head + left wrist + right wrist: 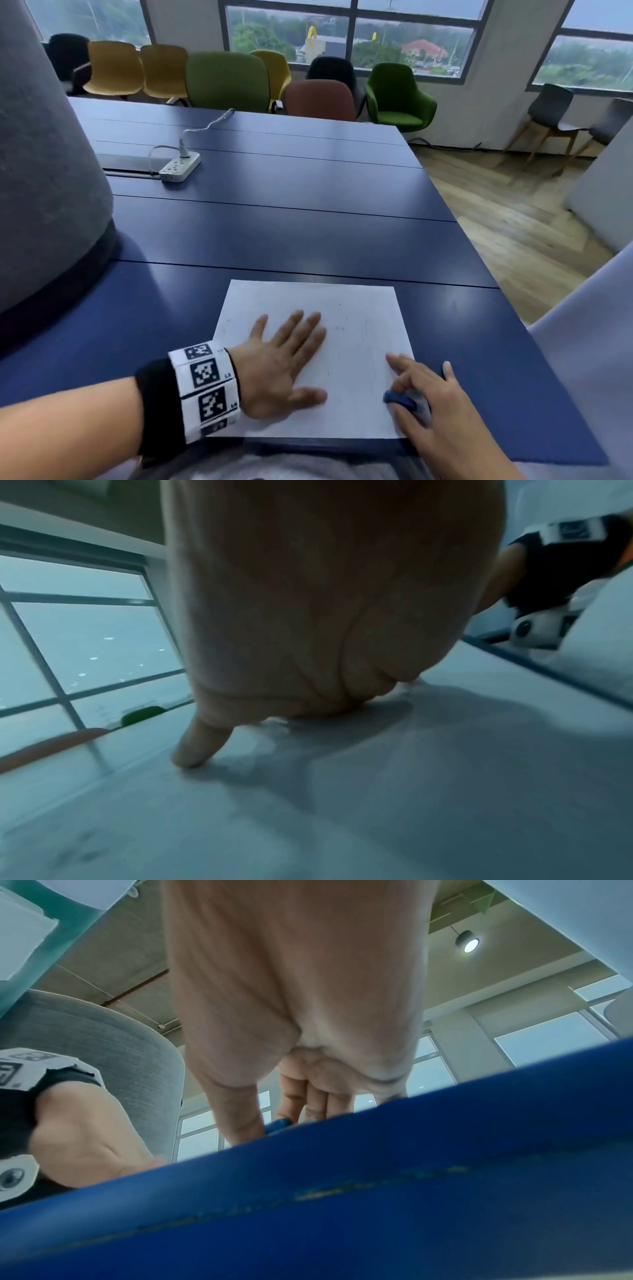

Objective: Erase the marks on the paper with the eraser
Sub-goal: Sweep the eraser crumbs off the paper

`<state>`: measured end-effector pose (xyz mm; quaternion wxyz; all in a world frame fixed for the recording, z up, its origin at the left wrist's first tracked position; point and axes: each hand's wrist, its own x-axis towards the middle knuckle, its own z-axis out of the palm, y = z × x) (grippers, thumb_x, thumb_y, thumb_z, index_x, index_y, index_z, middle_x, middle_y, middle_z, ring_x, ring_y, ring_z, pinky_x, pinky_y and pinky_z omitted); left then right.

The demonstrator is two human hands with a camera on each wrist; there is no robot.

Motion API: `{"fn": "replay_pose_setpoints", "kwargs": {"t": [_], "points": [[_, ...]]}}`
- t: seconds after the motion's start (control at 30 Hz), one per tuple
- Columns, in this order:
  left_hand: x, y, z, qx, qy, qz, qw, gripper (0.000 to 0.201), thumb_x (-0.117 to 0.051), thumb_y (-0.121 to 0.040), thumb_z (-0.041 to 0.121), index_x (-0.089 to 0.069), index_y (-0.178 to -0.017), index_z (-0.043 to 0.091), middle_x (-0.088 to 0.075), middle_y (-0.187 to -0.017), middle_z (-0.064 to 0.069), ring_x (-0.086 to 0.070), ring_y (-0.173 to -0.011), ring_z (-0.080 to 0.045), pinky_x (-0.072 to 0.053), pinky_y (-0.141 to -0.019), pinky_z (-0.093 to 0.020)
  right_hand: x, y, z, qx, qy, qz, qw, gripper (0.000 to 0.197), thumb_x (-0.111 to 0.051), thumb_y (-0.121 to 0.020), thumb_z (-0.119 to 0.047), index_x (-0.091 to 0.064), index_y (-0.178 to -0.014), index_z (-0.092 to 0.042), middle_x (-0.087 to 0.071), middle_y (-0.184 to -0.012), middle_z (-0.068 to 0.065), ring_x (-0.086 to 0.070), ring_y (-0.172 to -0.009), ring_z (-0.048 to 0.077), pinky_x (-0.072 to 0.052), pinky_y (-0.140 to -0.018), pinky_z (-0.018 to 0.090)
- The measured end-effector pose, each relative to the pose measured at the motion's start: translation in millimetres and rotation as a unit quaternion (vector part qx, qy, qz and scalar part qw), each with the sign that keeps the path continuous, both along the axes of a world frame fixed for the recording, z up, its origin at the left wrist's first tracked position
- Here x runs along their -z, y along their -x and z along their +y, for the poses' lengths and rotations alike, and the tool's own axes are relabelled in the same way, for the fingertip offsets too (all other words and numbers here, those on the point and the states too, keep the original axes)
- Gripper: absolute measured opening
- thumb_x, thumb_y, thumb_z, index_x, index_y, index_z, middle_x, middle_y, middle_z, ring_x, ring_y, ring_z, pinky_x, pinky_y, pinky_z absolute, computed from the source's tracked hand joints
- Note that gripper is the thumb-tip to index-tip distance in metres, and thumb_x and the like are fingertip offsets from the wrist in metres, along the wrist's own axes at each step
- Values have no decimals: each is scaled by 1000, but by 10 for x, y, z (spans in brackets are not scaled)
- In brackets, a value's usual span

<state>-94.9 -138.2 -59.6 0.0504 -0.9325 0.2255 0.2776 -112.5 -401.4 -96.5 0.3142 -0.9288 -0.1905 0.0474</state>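
Observation:
A white sheet of paper (342, 305) lies on the blue table (308, 212) near its front edge. A few faint specks and marks (339, 328) show near the sheet's middle. My left hand (284, 363) lies flat on the left half of the sheet with fingers spread; the left wrist view shows its palm (274, 642) pressed onto the paper (342, 818). My right hand (428, 394) pinches a small blue eraser (399, 401) at the sheet's lower right, with the index finger stretched forward. The right wrist view shows a sliver of the eraser (279, 1125) between thumb and fingers.
A white power strip (180, 166) with its cable lies at the far left of the table. A big grey rounded object (44, 171) stands at the left. Several chairs (227, 82) line the far side. The table's right edge drops to a wooden floor (513, 222).

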Motion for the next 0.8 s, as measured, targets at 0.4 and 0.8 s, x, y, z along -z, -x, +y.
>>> {"fn": "replay_pose_setpoints", "kwargs": {"t": [0.4,0.8], "points": [[38,77,-393,101,27,-10,994,87,-6,-85,75,27,-148,25,42,-149,3,41,-136,-13,20,-115,-48,-48,17,-9,12,-10,14,1000,14,-63,-78,-41,-51,-85,-40,-41,-125,-46,-31,-126,-26,3,-121,30],[-99,-473,-635,32,45,-27,998,86,-14,-92,72,19,-153,20,32,-156,-3,27,-145,-19,12,-118,-48,-145,21,10,20,-2,42,999,16,-68,-81,-33,-53,-84,-38,-39,-126,-46,-37,-127,-20,3,-123,33]]}}
